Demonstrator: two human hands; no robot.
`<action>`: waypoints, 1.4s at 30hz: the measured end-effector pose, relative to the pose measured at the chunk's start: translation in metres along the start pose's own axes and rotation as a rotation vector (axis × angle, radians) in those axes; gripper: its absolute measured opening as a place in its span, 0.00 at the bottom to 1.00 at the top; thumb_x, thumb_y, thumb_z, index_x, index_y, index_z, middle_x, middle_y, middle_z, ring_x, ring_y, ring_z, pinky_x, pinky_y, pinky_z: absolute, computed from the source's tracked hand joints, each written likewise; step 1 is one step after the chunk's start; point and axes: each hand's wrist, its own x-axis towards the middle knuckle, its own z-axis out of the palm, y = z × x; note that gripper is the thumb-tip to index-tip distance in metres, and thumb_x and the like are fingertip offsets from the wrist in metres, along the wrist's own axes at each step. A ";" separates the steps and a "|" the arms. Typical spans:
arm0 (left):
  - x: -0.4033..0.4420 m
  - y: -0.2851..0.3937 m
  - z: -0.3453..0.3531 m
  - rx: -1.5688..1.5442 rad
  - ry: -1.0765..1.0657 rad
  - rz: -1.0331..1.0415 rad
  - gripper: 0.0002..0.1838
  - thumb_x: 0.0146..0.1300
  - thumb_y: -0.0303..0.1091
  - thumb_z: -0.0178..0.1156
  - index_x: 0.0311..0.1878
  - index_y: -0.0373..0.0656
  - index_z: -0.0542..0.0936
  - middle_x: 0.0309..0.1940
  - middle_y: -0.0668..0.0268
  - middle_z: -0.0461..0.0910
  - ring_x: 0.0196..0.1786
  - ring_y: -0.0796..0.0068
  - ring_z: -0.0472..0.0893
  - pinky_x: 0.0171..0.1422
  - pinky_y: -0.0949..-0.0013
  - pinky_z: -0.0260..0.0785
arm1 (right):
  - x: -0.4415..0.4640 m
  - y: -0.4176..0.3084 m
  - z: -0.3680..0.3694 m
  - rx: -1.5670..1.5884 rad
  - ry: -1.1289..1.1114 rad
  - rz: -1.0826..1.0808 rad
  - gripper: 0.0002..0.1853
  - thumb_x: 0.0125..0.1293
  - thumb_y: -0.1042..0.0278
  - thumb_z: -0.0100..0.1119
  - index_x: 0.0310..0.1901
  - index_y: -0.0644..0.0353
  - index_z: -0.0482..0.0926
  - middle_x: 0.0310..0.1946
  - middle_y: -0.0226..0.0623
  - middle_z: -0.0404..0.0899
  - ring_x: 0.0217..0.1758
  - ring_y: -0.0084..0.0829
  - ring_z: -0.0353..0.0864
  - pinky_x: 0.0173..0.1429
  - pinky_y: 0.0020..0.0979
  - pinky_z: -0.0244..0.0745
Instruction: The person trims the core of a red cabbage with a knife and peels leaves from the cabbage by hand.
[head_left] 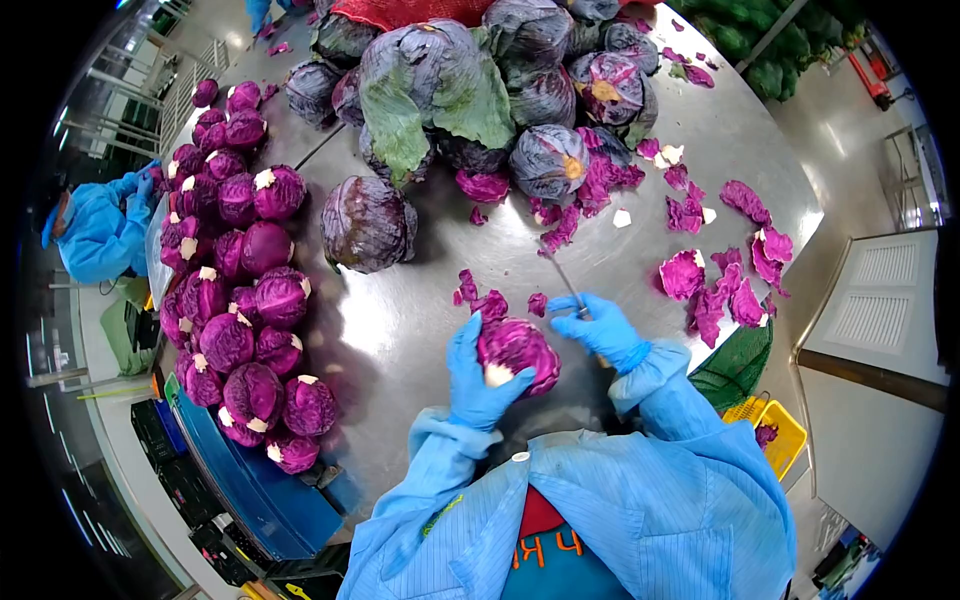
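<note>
My left hand (478, 378), in a blue glove, grips a peeled red cabbage (524, 350) from its left side, thumb across the front near the pale cut stem. Just right of the cabbage, my gloved right hand (603, 334) is closed round the handle of a knife (566, 279). The blade points up and away, apart from the cabbage. Small torn purple leaf pieces (489, 304) lie on the metal table (430, 300) behind the cabbage. A whole unpeeled red cabbage (369, 224) with dark outer leaves rests farther back, to the left.
Many peeled red cabbages (228, 342) are heaped at the left edge. Unpeeled cabbages (430, 85) pile at the back beside a red net sack (410, 12). Torn leaves (735, 290) lie on the right. A yellow crate (786, 440) stands below; another person (103, 228) is at far left.
</note>
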 end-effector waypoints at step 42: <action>-0.031 -0.040 -0.031 -0.536 0.061 -0.527 0.53 0.34 0.41 0.84 0.65 0.38 0.66 0.58 0.57 0.73 0.59 0.65 0.74 0.68 0.62 0.67 | -0.006 -0.002 0.036 -0.142 -0.108 -0.107 0.09 0.65 0.68 0.64 0.43 0.63 0.83 0.36 0.32 0.86 0.39 0.20 0.82 0.47 0.25 0.77</action>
